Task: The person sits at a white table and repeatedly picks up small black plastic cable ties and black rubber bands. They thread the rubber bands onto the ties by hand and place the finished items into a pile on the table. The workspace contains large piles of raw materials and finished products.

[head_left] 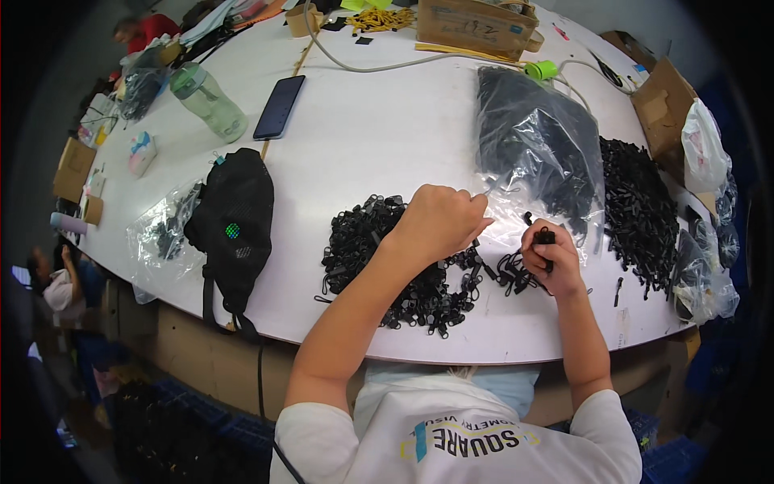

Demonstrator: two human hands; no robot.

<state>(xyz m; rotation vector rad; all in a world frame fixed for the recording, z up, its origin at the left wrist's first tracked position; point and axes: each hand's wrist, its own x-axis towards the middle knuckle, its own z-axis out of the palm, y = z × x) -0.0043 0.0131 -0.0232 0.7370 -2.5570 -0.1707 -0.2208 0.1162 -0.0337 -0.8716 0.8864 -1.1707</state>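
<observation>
In the head view I see the L hand (439, 219) over a heap of small blk pieces (431, 300), fingers curled in; can't tell if they pinch any. The R hand (556, 256) has its fingers wrapped round some blk bits (545, 239), nr a clear bag (538, 137) on the white tbl (379, 129).
</observation>
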